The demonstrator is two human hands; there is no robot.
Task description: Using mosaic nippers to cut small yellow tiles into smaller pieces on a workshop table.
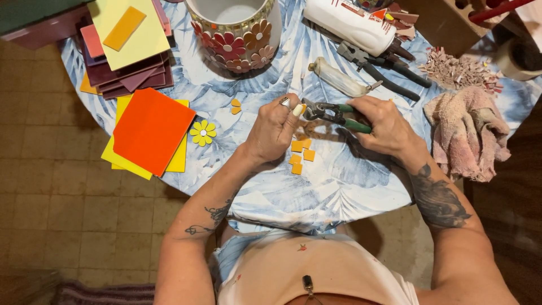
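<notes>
- The step in hand looks like nipping: the right hand point(387, 121) grips the green handles of a pair of tile nippers point(333, 113), its fingers wrapped closed around them, with the metal head pointing toward the left hand point(276, 127).
- The left hand is curled into a loose fist near the middle of the counter point(339, 186). Its fingers are pinched closed, thumb against forefinger, right at the nipper head. A small piece seems to be held there, but it is too hidden to name with certainty.
- Both forearms come in from the near edge of the counter, and the wrists are raised so the hands meet above the cloth.
- Small orange tile pieces point(300, 153) lie on the counter just below the left hand, toward the near edge.
- By my judgement, any next squeeze calls for a steady pinch and the nipper head set squarely on the piece.
- A yellow tile flower point(202, 132) lies near the left hand, next to a stack of orange and yellow tiles point(151, 131) at the left edge.
- A mosaic pot with flower patterns point(234, 34) stands at the far edge, with a white glue bottle point(350, 25) and black pliers point(384, 65) beside it.
- A pink rag point(466, 133) lies at the right edge.
</notes>
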